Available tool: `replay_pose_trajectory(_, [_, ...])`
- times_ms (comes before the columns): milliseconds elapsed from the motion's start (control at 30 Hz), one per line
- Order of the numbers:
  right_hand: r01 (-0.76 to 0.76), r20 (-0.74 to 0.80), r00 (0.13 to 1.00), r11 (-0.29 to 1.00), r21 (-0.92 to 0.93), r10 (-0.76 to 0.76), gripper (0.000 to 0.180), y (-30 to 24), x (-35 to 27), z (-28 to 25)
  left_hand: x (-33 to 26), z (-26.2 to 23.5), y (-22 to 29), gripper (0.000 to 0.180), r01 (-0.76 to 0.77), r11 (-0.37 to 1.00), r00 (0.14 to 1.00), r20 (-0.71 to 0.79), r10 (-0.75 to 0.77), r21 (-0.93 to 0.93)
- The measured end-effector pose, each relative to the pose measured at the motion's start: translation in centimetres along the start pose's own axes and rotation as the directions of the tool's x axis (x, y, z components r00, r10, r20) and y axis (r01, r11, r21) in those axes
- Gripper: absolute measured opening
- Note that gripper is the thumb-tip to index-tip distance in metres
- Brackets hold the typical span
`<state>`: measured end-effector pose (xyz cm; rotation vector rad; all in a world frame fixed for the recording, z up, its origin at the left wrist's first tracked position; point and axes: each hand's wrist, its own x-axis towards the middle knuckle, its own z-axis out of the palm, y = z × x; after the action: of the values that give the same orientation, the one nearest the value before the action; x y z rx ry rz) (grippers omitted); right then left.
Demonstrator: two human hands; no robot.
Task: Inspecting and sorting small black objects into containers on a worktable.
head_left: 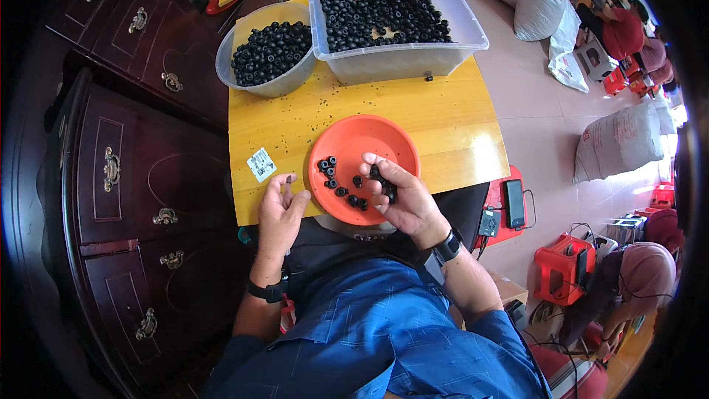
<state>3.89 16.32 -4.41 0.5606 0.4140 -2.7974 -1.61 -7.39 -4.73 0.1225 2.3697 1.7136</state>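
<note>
An orange round plate [373,129] lies near the front edge of the yellow table. Several small black ring-shaped pieces [341,192] sit on its left and lower part, some with their holes showing. My right hand [406,203] is over the plate's right side, fingers curled around a few more black ring-shaped pieces [385,186]. Just off the plate's left rim, my left hand [281,214] has its fingers loosely bent and apart, with nothing visible in them. Close to it on the table is a small white printed packet [261,165].
A round translucent tub [225,66] and a larger rectangular bin [399,63] hold many black pieces at the table's back. Dark drawers [118,170] stand at left. A red stool with a phone [514,203] is at right; white sacks [620,140] and people sit beyond.
</note>
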Motion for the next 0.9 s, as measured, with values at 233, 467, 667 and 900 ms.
replay_pose_trajectory(233, [0.114, -0.009, 0.993, 0.964, -0.24, -0.12, 0.033, 1.4, -0.6, 0.8, -1.4, 1.8, 4.6, 0.023, -0.24, 0.97, 0.961, 0.135, 0.242, -0.034])
replay_pose_trajectory(467, [0.151, 0.036, 0.988, 0.919, -0.363, -0.148, 0.045, 2.3, -0.9, 1.5, -1.4, 4.6, 7.4, 0.027, -0.453, 0.888, 0.879, 0.206, 0.43, 0.078])
replay_pose_trajectory(667, [0.166, 0.083, 0.986, 0.845, -0.508, -0.144, 0.048, 2.5, -1.0, 1.3, -0.8, 5.0, 7.2, 0.019, -0.489, 0.86, 0.857, 0.264, 0.442, 0.147])
replay_pose_trajectory(900, [0.058, 0.036, 0.998, 0.959, -0.276, -0.05, 0.032, 1.8, -1.4, 0.8, -0.9, 5.3, 7.3, 0.013, -0.355, 0.935, 0.92, 0.185, 0.346, 0.017])
